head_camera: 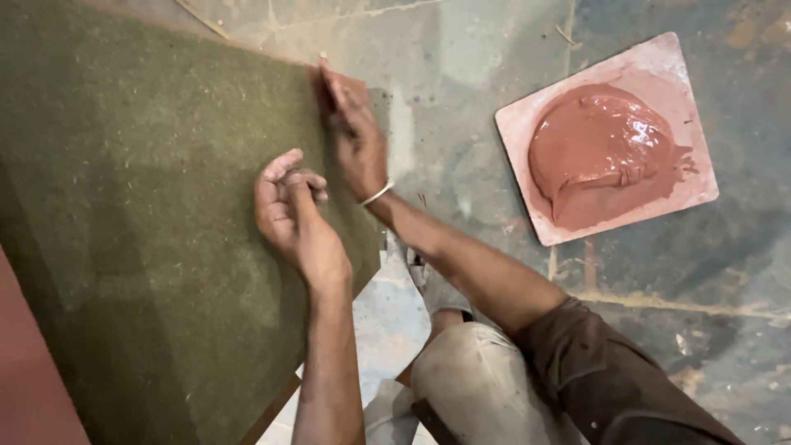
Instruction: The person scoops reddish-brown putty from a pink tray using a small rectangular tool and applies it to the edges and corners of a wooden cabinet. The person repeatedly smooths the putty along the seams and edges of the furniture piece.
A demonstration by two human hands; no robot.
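A large olive-green board (148,231), dusty and speckled, lies tilted across the left of the view. My left hand (290,213) rests on it near its right edge, with the fingers curled in and nothing visible in them. My right hand (354,136), with a thin bangle at the wrist, lies flat with its fingers stretched along the board's right edge near the top corner. A red-brown smear (350,84) marks that corner beside the fingertips.
A pink flat slab (659,66) on the stained concrete floor (461,99) at the upper right carries a glossy mound of red-brown paste (601,148). My bent knee (470,379) and a sandalled foot (428,280) sit below the board's edge. A reddish surface (25,387) shows at the lower left.
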